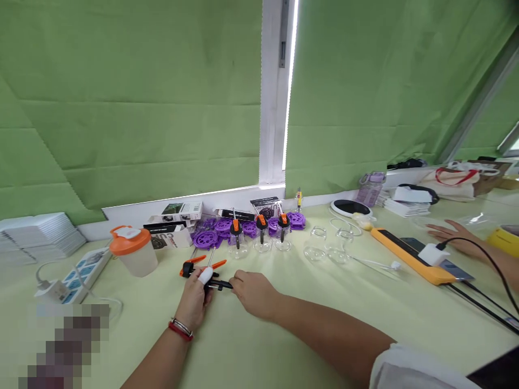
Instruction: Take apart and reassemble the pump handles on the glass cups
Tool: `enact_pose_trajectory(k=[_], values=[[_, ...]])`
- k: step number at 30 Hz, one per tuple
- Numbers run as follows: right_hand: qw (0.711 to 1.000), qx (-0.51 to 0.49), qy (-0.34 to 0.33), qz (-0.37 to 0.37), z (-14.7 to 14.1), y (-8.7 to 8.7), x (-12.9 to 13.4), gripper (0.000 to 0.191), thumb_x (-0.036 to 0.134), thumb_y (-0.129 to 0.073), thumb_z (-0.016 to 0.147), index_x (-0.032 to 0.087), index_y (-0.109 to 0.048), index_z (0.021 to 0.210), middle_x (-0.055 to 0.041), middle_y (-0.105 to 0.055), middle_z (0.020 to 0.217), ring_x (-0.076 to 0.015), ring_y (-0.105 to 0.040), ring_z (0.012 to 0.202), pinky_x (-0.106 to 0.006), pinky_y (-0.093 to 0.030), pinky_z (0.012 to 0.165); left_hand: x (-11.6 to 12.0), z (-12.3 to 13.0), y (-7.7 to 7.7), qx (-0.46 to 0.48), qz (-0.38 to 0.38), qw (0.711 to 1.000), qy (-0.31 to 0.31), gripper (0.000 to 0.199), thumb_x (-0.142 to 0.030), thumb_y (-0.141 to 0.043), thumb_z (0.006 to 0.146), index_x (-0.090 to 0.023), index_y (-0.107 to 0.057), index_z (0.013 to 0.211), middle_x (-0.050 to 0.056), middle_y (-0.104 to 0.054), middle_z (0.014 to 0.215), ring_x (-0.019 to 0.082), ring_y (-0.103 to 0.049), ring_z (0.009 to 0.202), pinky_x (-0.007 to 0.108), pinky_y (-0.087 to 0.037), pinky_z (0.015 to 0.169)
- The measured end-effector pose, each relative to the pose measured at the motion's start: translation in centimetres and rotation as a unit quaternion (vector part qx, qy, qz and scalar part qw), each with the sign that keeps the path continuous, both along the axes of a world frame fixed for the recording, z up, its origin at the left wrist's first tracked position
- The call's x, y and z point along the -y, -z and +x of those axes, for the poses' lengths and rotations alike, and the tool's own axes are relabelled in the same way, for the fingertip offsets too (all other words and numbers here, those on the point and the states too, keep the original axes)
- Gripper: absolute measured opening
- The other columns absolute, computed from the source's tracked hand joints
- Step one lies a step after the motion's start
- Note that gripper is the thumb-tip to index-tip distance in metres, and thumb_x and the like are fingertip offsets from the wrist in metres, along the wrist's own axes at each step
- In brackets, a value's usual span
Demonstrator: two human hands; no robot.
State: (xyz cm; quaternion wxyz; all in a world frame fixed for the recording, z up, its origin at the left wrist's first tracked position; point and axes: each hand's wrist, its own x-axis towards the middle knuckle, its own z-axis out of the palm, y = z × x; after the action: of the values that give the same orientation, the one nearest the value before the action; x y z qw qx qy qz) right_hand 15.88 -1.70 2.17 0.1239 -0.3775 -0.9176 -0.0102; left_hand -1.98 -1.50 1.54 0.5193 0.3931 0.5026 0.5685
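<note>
My left hand (195,300) is closed around a black, orange and white tool (206,274) with a thin metal rod pointing up. Its orange handles spread out above my fingers. My right hand (252,292) pinches the black end of the same piece, just to the right. Beyond my hands, several purple wheel-like parts (205,239) lie in a row. Three glass jars with black and orange tops, one of them in the middle (262,243), stand in front of them. To their right are two glass jars without tops (315,249).
An orange-lidded cup (135,256) and a power strip (87,273) are at the left. Small boxes (174,237) lie by the wall. At the right are an orange-edged power strip (409,256), a white charger (433,254), cables and another person's hand (454,233).
</note>
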Motion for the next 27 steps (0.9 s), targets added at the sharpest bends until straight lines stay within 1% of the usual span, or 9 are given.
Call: enact_pose_trajectory(k=[5, 8, 10, 11, 13, 15, 18, 23, 27], values=[[0.999, 0.018, -0.029, 0.020, 4.6, 0.7, 1.5, 0.032, 0.014, -0.037, 0.089, 0.016, -0.053, 0.117, -0.0092, -0.060, 0.101, -0.0195, -0.059, 0.081, -0.031, -0.047, 0.068, 1.5, 1.6, -0.3, -0.042, -0.049, 0.982, 0.179, 0.031, -0.041, -0.065, 0.070, -0.019, -0.049, 0.085, -0.004, -0.054, 0.067, 0.009, -0.047, 0.042, 0.021, -0.028, 0.035], [0.997, -0.059, -0.013, 0.041, 7.1, 1.1, 1.7, 0.031, 0.026, -0.037, 0.093, 0.018, -0.052, 0.119, -0.0120, -0.059, 0.110, -0.0230, -0.057, 0.096, -0.037, -0.047, 0.082, 2.2, 2.7, -0.4, -0.081, -0.059, 0.972, 0.214, 0.032, -0.040, -0.064, 0.071, -0.019, -0.053, 0.093, -0.005, -0.049, 0.065, 0.009, -0.049, 0.046, 0.020, -0.031, 0.039], [0.979, -0.162, 0.067, 0.102, 9.1, 1.0, 1.0, 0.039, 0.035, -0.044, 0.091, 0.019, -0.046, 0.126, -0.0151, -0.052, 0.124, -0.0279, -0.047, 0.117, -0.045, -0.040, 0.097, 2.4, 3.1, -0.5, -0.095, -0.067, 0.977, 0.180, 0.033, -0.039, -0.065, 0.070, -0.020, -0.055, 0.095, -0.005, -0.048, 0.067, 0.008, -0.049, 0.050, 0.019, -0.034, 0.043], [0.957, -0.218, 0.130, 0.144, 10.1, 0.9, 0.3, 0.045, 0.038, -0.047, 0.089, 0.019, -0.041, 0.130, -0.0163, -0.046, 0.131, -0.0298, -0.038, 0.126, -0.049, -0.034, 0.102, 2.5, 3.2, -0.5, -0.096, -0.071, 0.981, 0.155, 0.033, -0.039, -0.066, 0.069, -0.020, -0.056, 0.094, -0.005, -0.049, 0.069, 0.008, -0.049, 0.052, 0.020, -0.037, 0.045], [0.888, -0.308, 0.258, 0.224, 12.4, 0.6, -1.6, 0.061, 0.042, -0.050, 0.086, 0.016, -0.028, 0.137, -0.0198, -0.032, 0.141, -0.0322, -0.024, 0.135, -0.055, -0.026, 0.106, 2.3, 3.1, -0.5, -0.092, -0.075, 0.988, 0.101, 0.034, -0.038, -0.067, 0.066, -0.020, -0.057, 0.093, -0.004, -0.052, 0.072, 0.009, -0.051, 0.055, 0.021, -0.040, 0.050], [0.832, -0.362, 0.338, 0.250, 14.4, 0.6, -3.5, 0.074, 0.045, -0.052, 0.083, 0.012, -0.018, 0.140, -0.0221, -0.023, 0.145, -0.0334, -0.018, 0.137, -0.058, -0.024, 0.106, 2.0, 2.7, -0.3, -0.082, -0.072, 0.993, 0.051, 0.033, -0.037, -0.066, 0.065, -0.020, -0.058, 0.092, -0.003, -0.054, 0.074, 0.009, -0.051, 0.055, 0.023, -0.042, 0.051], [0.804, -0.417, 0.385, 0.175, 16.4, 1.5, -5.4, 0.087, 0.045, -0.057, 0.077, 0.010, -0.011, 0.142, -0.0226, -0.024, 0.144, -0.0338, -0.020, 0.137, -0.054, -0.027, 0.106, 1.4, 1.9, 0.1, -0.058, -0.058, 0.997, -0.012, 0.029, -0.037, -0.064, 0.066, -0.020, -0.057, 0.087, -0.004, -0.054, 0.071, 0.009, -0.049, 0.052, 0.024, -0.042, 0.050], [0.763, -0.476, 0.437, -0.004, 17.0, 4.3, -5.9, 0.102, 0.045, -0.063, 0.069, 0.011, -0.002, 0.144, -0.0225, -0.036, 0.140, -0.0332, -0.037, 0.129, -0.046, -0.037, 0.102, 1.1, 1.8, -0.1, -0.046, -0.044, 0.996, -0.062, 0.030, -0.047, -0.058, 0.069, -0.018, -0.054, 0.071, -0.003, -0.052, 0.061, 0.010, -0.048, 0.047, 0.024, -0.038, 0.044], [0.776, -0.437, 0.451, -0.047, 17.1, 5.3, -5.9, 0.090, 0.044, -0.066, 0.062, 0.012, -0.028, 0.137, -0.0206, -0.046, 0.132, -0.0345, -0.045, 0.122, -0.045, -0.038, 0.099, 1.5, 2.3, -0.8, -0.035, -0.052, 0.995, -0.077, 0.035, -0.052, -0.055, 0.072, -0.017, -0.054, 0.072, -0.001, -0.056, 0.070, 0.010, -0.051, 0.050, 0.024, -0.041, 0.046]])
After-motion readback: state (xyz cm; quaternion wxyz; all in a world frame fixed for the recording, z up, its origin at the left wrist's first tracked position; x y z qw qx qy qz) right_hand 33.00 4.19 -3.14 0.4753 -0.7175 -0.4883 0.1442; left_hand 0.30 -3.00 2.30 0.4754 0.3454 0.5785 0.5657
